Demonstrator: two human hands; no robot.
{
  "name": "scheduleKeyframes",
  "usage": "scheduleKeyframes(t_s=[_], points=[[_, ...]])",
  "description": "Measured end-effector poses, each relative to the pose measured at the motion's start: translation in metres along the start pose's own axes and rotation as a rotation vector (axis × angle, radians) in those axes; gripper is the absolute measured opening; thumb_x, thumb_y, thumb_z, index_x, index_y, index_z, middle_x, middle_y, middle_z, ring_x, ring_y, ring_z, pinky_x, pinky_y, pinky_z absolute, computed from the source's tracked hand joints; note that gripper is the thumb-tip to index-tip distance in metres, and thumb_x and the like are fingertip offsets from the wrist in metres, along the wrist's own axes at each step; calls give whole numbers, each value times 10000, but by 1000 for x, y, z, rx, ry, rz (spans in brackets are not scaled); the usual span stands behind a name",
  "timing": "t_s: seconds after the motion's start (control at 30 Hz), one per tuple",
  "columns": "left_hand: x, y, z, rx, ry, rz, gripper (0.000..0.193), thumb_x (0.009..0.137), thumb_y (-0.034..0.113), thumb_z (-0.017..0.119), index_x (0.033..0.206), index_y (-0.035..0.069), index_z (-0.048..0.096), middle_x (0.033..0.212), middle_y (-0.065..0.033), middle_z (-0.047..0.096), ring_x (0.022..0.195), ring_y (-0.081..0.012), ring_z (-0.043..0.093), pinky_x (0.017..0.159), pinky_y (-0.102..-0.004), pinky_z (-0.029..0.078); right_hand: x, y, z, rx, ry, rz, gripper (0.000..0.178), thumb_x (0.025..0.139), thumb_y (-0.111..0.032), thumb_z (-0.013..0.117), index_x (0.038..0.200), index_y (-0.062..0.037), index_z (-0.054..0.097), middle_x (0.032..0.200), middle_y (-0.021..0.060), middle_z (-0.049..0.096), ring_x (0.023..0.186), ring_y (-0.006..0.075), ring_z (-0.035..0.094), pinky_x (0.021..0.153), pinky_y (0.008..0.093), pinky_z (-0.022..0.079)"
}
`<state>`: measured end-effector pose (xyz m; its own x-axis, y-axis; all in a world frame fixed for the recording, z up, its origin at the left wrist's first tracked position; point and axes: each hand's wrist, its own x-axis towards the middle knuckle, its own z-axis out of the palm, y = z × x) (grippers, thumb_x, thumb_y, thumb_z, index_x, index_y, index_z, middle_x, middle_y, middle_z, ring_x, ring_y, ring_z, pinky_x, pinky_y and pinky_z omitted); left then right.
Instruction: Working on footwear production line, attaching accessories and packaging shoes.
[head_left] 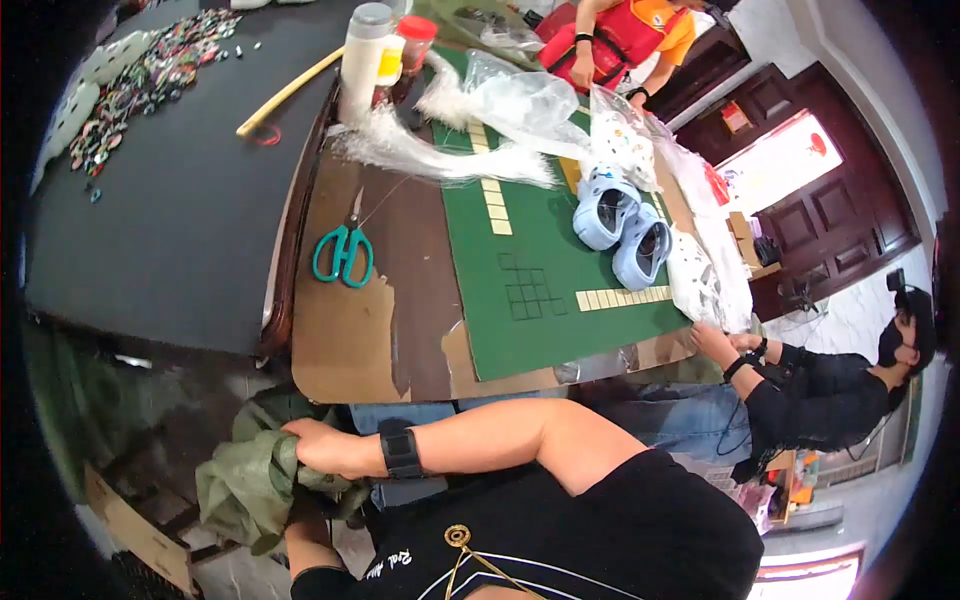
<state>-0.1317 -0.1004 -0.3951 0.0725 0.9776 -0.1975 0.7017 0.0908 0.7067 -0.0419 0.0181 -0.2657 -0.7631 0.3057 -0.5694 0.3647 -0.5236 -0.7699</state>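
R hand [318,448] curled round green cloth [240,490], bunched just L of it. L hand [303,518], lower, mostly hidden by cloth, can't tell grip. Scissors [345,240] on table [340,345] fwd of R hand; clogs [640,262] farther R.

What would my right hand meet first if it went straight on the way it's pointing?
Your right hand points leftward into the crumpled olive-green cloth it touches, so that likely comes first; depth beyond it is unclear.
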Motion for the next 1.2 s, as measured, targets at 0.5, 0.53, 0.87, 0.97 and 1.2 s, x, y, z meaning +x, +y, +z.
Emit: scheduleKeyframes(t_s=[0.5,0.53,0.87,0.97,1.2], points=[[18,35,-13,166,-205,-171,177,823,116,584,882,-31,664,922,-222,643,820,-379,604,721,-459,483,-4,4,-5,-63,-37,25,366,876,-128,473,1183,34,590,1085,141,645,982,217,569,857,331,450],[29,48,-18,177,-213,-187,177,823,117,584,881,-30,664,921,-223,642,819,-380,604,720,-460,483,-4,3,-5,-47,-52,2,362,877,-124,470,1176,38,594,1097,147,642,988,221,570,864,332,448],[-16,-8,-14,299,-212,-427,178,822,122,583,873,-28,666,910,-228,642,807,-388,600,709,-467,481,-10,-19,-12,-224,-64,-67,381,823,-63,455,1164,52,580,1118,183,628,1011,265,558,854,358,442],[-33,-34,-17,350,-159,-519,179,822,123,582,871,-27,666,907,-230,641,803,-391,599,706,-470,481,1,-13,-17,-334,-11,-25,377,811,-70,475,1159,52,556,1139,196,597,1039,321,564,854,392,440],[-95,20,-112,355,24,-267,166,714,190,624,759,44,689,751,-210,632,736,-426,597,649,-502,477,32,13,-31,-660,58,-345,487,772,-276,651,1143,29,572,1100,219,622,1018,343,592,848,403,464]])
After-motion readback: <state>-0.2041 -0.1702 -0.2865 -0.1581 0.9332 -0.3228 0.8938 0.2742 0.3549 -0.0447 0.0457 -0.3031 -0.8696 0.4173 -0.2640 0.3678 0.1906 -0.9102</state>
